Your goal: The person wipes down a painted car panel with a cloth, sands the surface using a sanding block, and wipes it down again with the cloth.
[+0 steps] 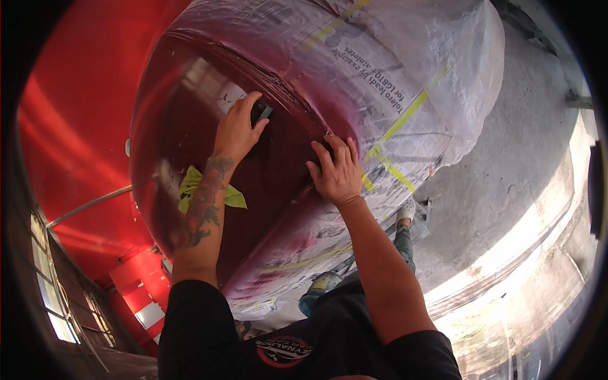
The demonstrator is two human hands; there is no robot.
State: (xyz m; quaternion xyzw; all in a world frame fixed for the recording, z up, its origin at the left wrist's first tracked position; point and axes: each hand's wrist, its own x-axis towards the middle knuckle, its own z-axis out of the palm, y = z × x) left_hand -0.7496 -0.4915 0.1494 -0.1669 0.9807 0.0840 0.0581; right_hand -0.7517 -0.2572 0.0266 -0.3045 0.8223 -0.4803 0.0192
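Note:
A dark red glossy panel fills the middle of the view. My left hand is closed round a small black block on the panel's surface. My right hand lies with fingers spread on the panel's right edge, beside the masking, and holds nothing. A yellow-green cloth rests on the panel, partly hidden behind my left forearm. Newspaper and clear plastic sheeting, held by yellow tape, border the panel on the right, with red overspray near the edge.
Bright red bodywork stands on the left. Grey concrete floor shows at the right, with sunlight across its lower part. Below the masked edge are a bluish container and a shoe.

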